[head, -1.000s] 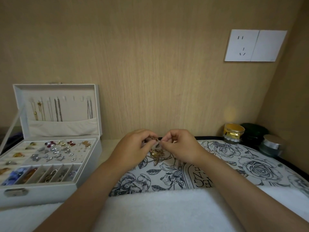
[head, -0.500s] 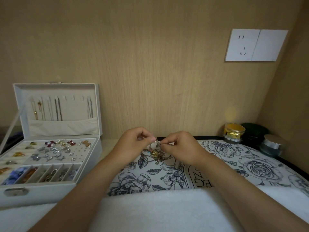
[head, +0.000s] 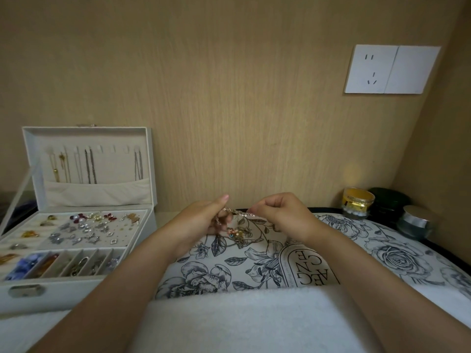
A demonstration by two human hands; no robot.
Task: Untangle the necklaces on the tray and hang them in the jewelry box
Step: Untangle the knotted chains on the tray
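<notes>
Above the tray [head: 382,250], your left hand [head: 201,220] and right hand [head: 280,215] pinch a taut chain [head: 238,212]; pull harder and the knot may tighten.

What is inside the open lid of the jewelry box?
Several thin chains hang from hooks in the lid, some hooks left bare. A cream pocket covers their lower ends, so whatever is tucked there cannot be seen.

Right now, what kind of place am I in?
Probably a home dressing table: an open jewelry box, cream jars in the corner, and a wall socket.
</notes>
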